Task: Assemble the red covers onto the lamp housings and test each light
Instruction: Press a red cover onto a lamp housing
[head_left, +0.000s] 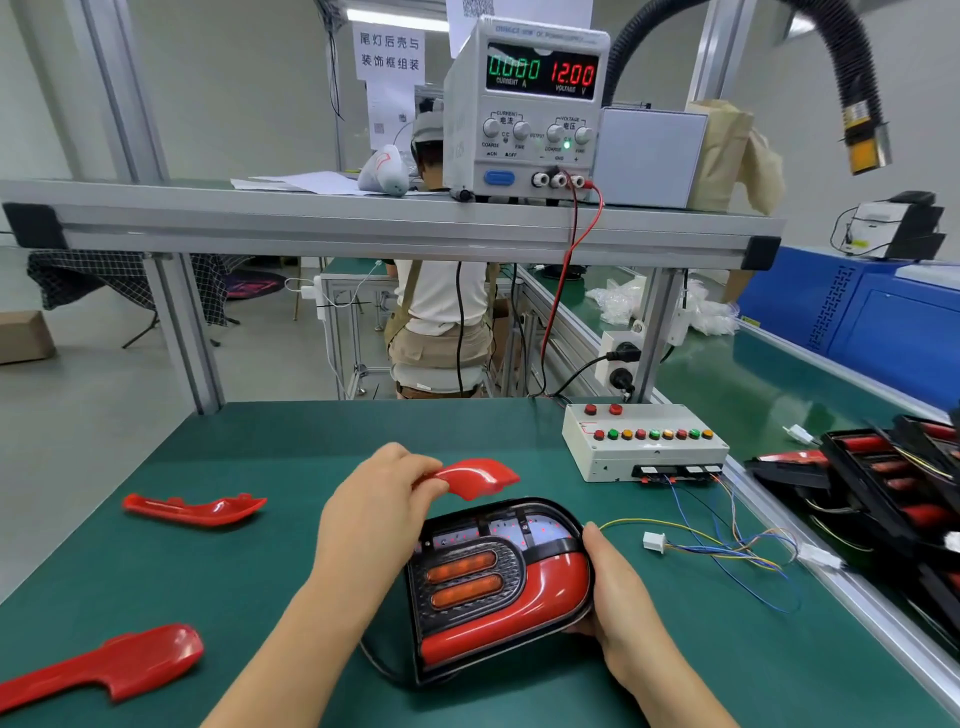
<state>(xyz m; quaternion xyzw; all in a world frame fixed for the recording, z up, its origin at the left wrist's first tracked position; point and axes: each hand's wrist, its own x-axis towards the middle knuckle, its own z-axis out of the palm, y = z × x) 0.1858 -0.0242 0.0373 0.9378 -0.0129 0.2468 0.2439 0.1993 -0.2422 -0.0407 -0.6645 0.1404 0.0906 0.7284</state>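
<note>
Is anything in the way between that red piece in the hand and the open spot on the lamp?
Nothing visible is. The left hand pinches the red cover in the air by the lamp housing's far edge; the uncovered upper section next to it lies bare. The right hand grips the housing's right edge, off to the side.

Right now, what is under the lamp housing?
The green mat; a black cable loops out at the lamp housing's lower left. The right hand grips its right edge, fingers beneath hidden.
</note>
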